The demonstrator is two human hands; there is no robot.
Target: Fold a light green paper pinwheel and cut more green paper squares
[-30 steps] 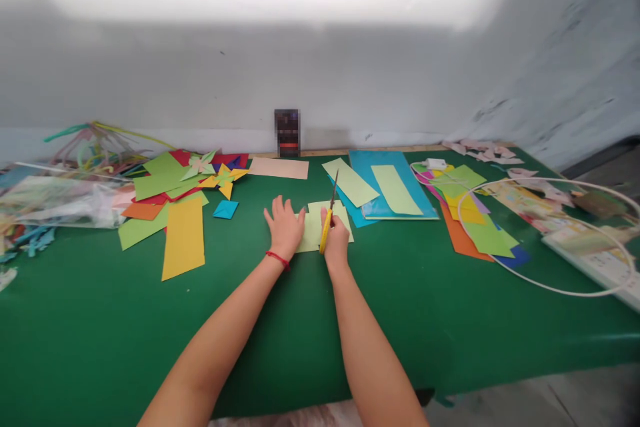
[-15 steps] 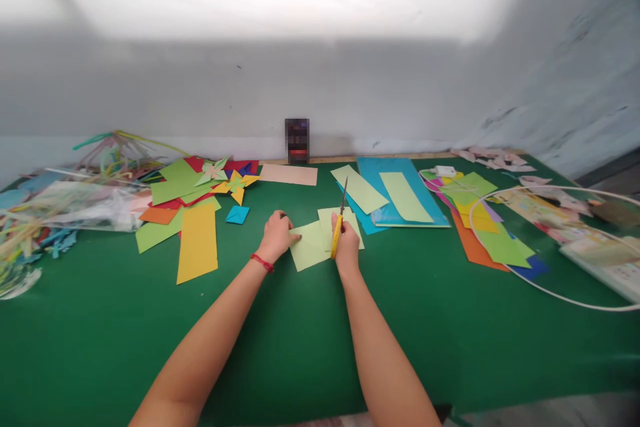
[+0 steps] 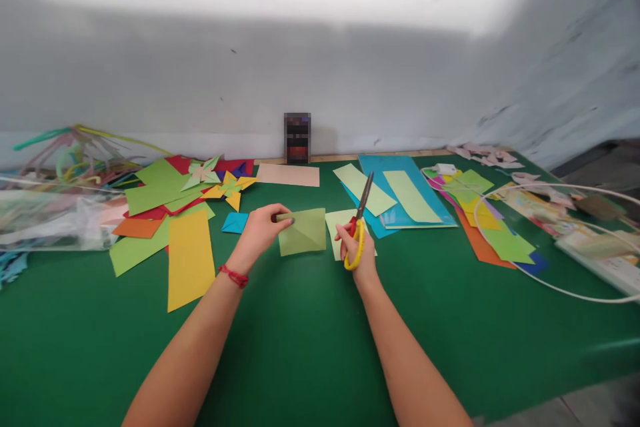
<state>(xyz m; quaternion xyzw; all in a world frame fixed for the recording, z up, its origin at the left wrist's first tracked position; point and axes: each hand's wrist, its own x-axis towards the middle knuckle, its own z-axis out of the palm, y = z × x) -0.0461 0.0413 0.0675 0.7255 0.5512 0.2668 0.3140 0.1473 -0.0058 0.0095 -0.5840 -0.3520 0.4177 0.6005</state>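
Observation:
My left hand (image 3: 265, 227) pinches the upper left corner of a light green paper square (image 3: 303, 233), which is tilted up and shows crease lines. My right hand (image 3: 361, 250) is closed around the yellow and red handles of a pair of scissors (image 3: 364, 203), whose dark blades point up and away from me. Partly behind that hand, a second pale green paper square (image 3: 334, 230) lies on the table. To the left of my left hand rests a small folded blue paper piece (image 3: 234, 223).
Coloured sheets and folded paper stars (image 3: 231, 189) lie left on the green table (image 3: 300, 347). Pale green strips (image 3: 411, 197) rest on a blue packet (image 3: 445, 216) at the right. A white cable (image 3: 540, 292) loops across the right side. A dark upright device (image 3: 297, 140) leans against the wall.
The left square has been lifted and tilted upright, apart from the other one. My right hand has moved right with the scissors. The view has shifted slightly.

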